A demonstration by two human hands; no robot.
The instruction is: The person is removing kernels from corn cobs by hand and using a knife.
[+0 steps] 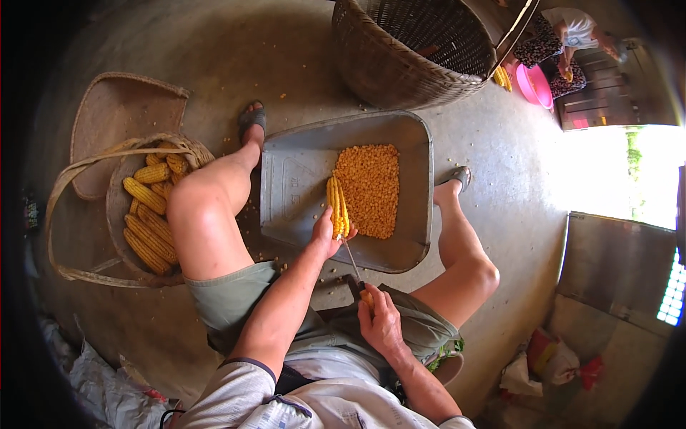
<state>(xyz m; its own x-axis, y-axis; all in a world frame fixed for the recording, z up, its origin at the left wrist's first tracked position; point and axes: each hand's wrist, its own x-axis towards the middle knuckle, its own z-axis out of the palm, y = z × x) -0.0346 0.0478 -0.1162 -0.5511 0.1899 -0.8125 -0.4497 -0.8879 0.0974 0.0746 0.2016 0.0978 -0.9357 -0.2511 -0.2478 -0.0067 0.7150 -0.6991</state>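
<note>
My left hand (328, 235) grips an ear of corn (336, 206) near its lower end, above a grey metal pan (292, 155). Dark gaps run lengthwise between the ear's kernel rows. In my right hand (383, 320) is the handle of a screwdriver-like tool (352, 260); its thin metal shaft reaches up to the ear's lower end. Whether the tip touches the cob cannot be made out. Loose yellow corn kernels (372, 193) lie heaped in the right half of the pan, which sits between my legs.
At left, a handled basket (115, 214) holds several corn ears, beside a woven scoop (126, 102). A large wicker basket (375, 69) stands beyond the pan. Another person (576, 32) sits at upper right by a pink basin (530, 88). Sacks (552, 356) lie lower right.
</note>
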